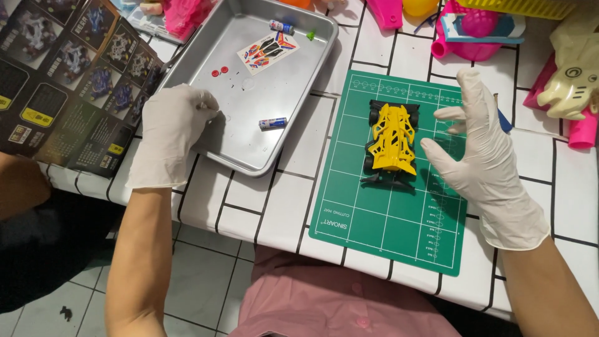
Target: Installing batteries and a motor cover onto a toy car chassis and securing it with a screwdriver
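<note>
A yellow toy car chassis (393, 137) with black wheels lies on a green cutting mat (374, 231). My right hand (480, 150), in a white glove, hovers just right of the car with fingers spread, holding nothing. My left hand (173, 128), also gloved, rests over the near left corner of a metal tray (249, 159), fingers curled and pinched; whether it grips a small part is hidden. In the tray lie two small batteries (272, 123) (281, 27), a sticker sheet (268, 51), a green piece (311, 35) and tiny red rings (219, 72).
A dark printed box (68, 81) lies at the left. Pink and yellow plastic toys (474, 31) and a cream toy figure (571, 81) crowd the far right. The table has a white cloth with black grid lines (249, 212). Its front edge is near my lap.
</note>
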